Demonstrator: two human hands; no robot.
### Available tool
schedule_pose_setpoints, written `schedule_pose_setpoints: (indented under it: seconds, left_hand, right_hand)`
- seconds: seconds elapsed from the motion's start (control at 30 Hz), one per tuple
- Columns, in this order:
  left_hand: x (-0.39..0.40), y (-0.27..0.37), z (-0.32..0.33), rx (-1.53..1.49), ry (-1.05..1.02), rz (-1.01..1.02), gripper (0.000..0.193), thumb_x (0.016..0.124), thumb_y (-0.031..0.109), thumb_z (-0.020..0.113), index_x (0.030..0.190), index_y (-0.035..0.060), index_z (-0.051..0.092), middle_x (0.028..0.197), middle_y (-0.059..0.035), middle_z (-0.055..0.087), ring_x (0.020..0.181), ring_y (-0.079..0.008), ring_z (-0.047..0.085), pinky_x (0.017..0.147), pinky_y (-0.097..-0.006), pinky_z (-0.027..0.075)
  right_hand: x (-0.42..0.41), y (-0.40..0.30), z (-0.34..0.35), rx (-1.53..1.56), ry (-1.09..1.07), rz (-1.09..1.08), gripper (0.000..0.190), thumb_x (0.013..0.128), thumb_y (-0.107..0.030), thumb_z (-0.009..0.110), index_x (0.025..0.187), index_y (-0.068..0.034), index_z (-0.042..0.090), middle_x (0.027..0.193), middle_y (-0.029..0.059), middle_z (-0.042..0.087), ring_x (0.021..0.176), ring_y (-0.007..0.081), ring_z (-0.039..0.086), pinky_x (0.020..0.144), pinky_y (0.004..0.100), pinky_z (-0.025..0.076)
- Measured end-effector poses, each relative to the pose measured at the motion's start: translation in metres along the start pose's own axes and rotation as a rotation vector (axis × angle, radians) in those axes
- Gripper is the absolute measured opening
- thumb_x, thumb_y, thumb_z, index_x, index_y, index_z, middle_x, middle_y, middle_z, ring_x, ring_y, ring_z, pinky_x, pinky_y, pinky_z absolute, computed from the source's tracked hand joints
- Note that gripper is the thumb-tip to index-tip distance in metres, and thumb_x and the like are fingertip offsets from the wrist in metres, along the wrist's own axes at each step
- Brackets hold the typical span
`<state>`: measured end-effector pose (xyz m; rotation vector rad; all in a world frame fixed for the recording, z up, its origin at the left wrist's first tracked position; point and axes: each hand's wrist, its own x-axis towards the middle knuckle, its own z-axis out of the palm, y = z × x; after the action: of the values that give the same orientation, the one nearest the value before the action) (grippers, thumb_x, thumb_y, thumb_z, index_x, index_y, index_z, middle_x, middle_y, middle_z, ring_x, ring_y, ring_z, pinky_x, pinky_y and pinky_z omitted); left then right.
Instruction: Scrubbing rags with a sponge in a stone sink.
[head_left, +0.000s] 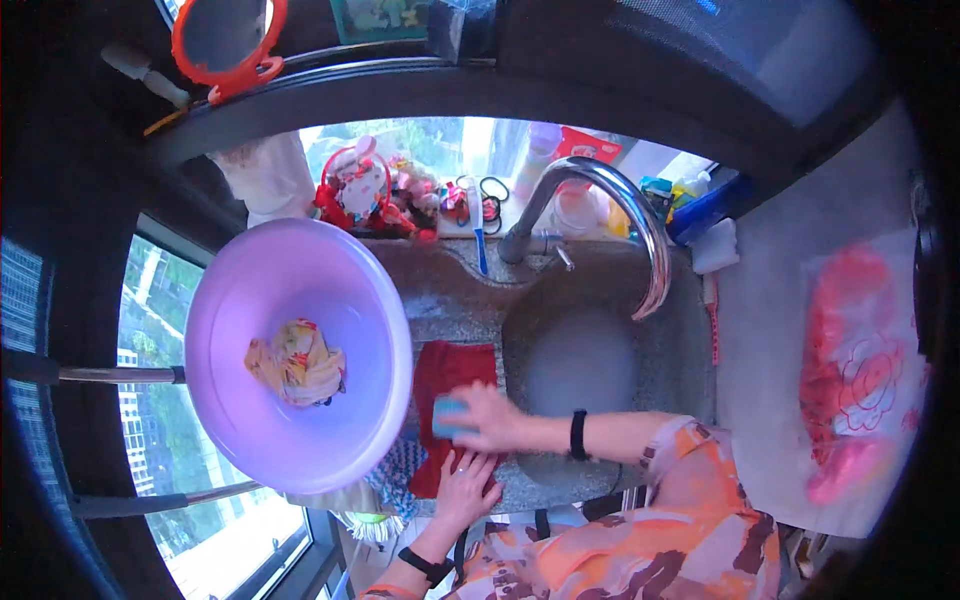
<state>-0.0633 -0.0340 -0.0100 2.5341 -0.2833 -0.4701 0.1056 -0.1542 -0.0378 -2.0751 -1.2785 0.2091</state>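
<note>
A dark red cloth (454, 375) lies spread on the stone washboard (457, 322) beside the sink basin. My right hand (484, 420) grips a blue-green block (449, 418), perhaps soap, against the cloth; it is slightly blurred. Just below it, my left hand (466, 484) rests on the cloth's lower part, fingers spread, holding nothing. A purple plastic basin (225, 315) stands left of the cloth, with a crumpled yellowish patterned cloth (300, 364) inside. Blue-and-white patterned fabric (394, 472) shows under the basin's lower right rim.
A chrome faucet (600, 169) arches over the stone sink (675, 360), which holds cloudy liquid (581, 367). Hair accessories (405, 195) and a blue-and-white brush (478, 229) line the sill. A white sponge (715, 246) sits by the right wall, where a plastic bag (862, 382) hangs.
</note>
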Motion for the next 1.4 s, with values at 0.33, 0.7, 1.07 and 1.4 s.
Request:
schedule_pose_setpoints:
  seconds: [0.33, 0.7, 1.07, 1.4]
  left_hand:
    - [0.009, 0.002, -0.012, -0.035, 0.156, 0.115, 0.061, 0.082, 0.034, 0.073, 0.135, 0.0091, 0.058, 0.147, -0.0112, 0.051, 0.137, -0.0307, 0.046, 0.112, -0.0522, 0.032]
    - [-0.002, -0.034, -0.031, 0.027, 0.279, -0.518, 0.037, 0.08, 0.019, 0.066, 0.113, 0.0036, 0.062, 0.105, -0.0223, 0.063, 0.09, -0.0411, 0.064, 0.076, -0.0528, 0.053]
    - [-0.012, 0.019, -0.071, -0.641, 0.53, -0.392, 0.01, 0.075, 0.0, 0.06, 0.081, 0.0034, 0.053, 0.074, -0.0098, 0.058, 0.068, -0.0207, 0.06, 0.066, -0.0317, 0.048]
    - [0.0, 0.044, -0.062, -0.256, 0.183, -0.038, 0.026, 0.083, 0.019, 0.066, 0.108, 0.0107, 0.064, 0.087, -0.0149, 0.071, 0.076, -0.0338, 0.071, 0.065, -0.0466, 0.056]
  right_hand:
    - [0.11, 0.085, -0.014, -0.27, -0.03, 0.426, 0.047, 0.084, -0.045, 0.068, 0.125, -0.023, 0.067, 0.125, 0.0187, 0.057, 0.12, 0.0381, 0.052, 0.095, 0.0494, 0.046]
    - [0.105, 0.038, 0.019, 0.316, -0.065, 0.638, 0.083, 0.066, -0.051, 0.085, 0.124, 0.002, 0.06, 0.135, 0.0291, 0.051, 0.117, 0.0433, 0.058, 0.101, 0.0468, 0.048]
    - [0.061, 0.07, -0.062, 1.093, 0.47, 0.769, 0.068, 0.081, -0.028, 0.081, 0.135, -0.001, 0.049, 0.116, 0.0106, 0.062, 0.104, 0.0178, 0.062, 0.091, 0.0312, 0.05]
    - [0.027, 0.089, -0.097, 0.885, 0.403, 0.599, 0.059, 0.081, -0.023, 0.078, 0.132, -0.004, 0.055, 0.114, 0.01, 0.062, 0.108, 0.0192, 0.06, 0.095, 0.0345, 0.047]
